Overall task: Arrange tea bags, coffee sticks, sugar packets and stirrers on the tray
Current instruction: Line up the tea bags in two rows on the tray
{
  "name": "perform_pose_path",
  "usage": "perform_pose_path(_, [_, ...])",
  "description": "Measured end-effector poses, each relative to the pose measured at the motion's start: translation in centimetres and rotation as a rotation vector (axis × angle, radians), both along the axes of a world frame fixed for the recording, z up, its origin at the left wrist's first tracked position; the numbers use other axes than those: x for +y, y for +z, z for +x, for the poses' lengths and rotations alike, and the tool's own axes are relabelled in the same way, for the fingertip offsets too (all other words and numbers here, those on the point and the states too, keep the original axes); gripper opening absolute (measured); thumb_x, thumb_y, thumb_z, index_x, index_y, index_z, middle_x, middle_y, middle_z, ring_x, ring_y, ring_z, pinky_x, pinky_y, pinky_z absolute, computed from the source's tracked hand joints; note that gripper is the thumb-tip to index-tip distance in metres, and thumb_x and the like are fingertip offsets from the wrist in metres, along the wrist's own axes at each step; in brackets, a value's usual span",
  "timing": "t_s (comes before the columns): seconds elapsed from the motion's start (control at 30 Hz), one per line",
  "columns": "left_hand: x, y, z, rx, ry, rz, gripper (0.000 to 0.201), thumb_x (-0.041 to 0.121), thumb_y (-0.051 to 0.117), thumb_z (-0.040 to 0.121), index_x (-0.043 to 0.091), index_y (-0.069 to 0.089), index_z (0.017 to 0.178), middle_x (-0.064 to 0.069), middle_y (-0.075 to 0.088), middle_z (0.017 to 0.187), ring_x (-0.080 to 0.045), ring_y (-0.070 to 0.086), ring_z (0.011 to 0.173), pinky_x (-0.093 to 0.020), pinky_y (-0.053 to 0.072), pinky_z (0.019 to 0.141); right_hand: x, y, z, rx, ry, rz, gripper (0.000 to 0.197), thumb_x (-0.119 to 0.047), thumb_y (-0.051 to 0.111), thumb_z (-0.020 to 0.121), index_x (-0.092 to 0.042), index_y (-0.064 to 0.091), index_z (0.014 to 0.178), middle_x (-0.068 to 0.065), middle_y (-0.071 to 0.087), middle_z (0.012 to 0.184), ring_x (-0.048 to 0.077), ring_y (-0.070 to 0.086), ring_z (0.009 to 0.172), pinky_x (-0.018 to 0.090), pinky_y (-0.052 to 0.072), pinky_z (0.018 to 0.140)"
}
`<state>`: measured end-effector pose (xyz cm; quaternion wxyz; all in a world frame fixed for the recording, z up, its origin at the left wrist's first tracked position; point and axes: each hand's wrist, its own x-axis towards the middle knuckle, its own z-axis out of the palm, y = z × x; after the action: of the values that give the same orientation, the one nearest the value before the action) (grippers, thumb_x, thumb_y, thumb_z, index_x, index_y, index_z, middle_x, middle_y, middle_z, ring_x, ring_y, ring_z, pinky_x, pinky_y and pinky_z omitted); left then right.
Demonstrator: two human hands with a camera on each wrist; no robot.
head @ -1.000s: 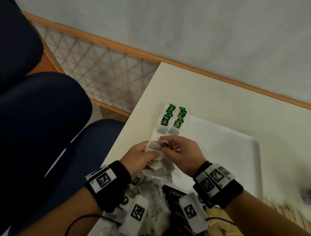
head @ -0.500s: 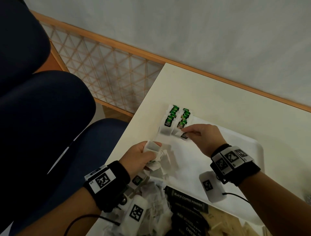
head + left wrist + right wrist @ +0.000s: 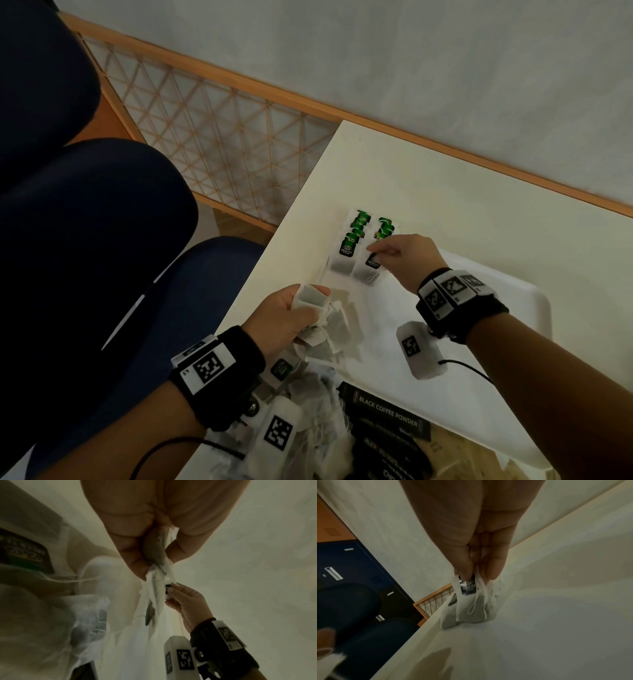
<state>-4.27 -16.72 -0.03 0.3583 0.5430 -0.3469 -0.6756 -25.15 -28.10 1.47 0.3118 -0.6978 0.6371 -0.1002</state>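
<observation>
Two short rows of green-tagged tea bags point(image 3: 356, 236) lie at the far left corner of the white tray point(image 3: 507, 308). My right hand point(image 3: 380, 251) pinches the tag of one tea bag point(image 3: 368, 269) at the near end of the right row; the right wrist view shows this tea bag point(image 3: 474, 609) hanging from the fingertips point(image 3: 465, 573) with its lower edge on the tray. My left hand point(image 3: 301, 308) grips a bunch of tea bags point(image 3: 329, 322) over the tray's near left part, and these tea bags point(image 3: 157, 566) trail from the curled fingers in the left wrist view.
A loose heap of tea bags point(image 3: 308, 411) and black coffee sticks point(image 3: 387, 411) lies at the near edge. Wooden stirrers point(image 3: 459, 452) show near the bottom right. The table point(image 3: 445, 192) ends at the left, with dark blue chairs point(image 3: 96, 240) beside it.
My right hand drew one tea bag out of the left hand's bunch and carried it forward to the right row. The left hand stayed put with its bunch.
</observation>
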Motion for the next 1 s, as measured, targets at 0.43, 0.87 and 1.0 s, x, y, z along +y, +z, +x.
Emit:
perform_pose_path(0.43, [-0.2,0.2,-0.8,0.086,0.011,-0.009,0.033,-0.008,0.049,0.09,0.018,0.063,0.105,-0.006,0.066,0.093,-0.014,0.063,0.077,-0.025,0.052,0.06,7.4,1.9,1.1,-0.173,0.22,0.079,0.024,-0.03,0.065,0.087,-0.034,0.067,0.11,-0.02,0.064,0.099,-0.007,0.059,0.084,0.004,0.043,0.073])
perform_pose_path(0.87, [0.3,0.3,-0.8,-0.007,0.027,-0.042,0.03,-0.007,0.049,0.09,0.017,0.067,0.092,0.003,0.066,0.092,-0.004,0.058,0.063,-0.019,0.047,0.053,7.8,1.9,0.0,-0.282,-0.029,-0.001,0.021,-0.017,0.064,0.084,-0.031,0.062,0.1,-0.008,0.059,0.067,-0.002,0.053,0.056,0.007,0.04,0.057])
perform_pose_path(1.0, [0.5,0.5,-1.4,-0.033,-0.056,-0.02,0.026,-0.001,0.052,0.092,0.018,0.07,0.094,0.001,0.067,0.082,-0.005,0.061,0.063,-0.019,0.05,0.056,8.9,1.6,1.6,-0.299,0.014,-0.007,0.026,-0.014,0.062,0.084,-0.031,0.057,0.103,0.001,0.058,0.067,0.003,0.048,0.055,0.014,0.041,0.056])
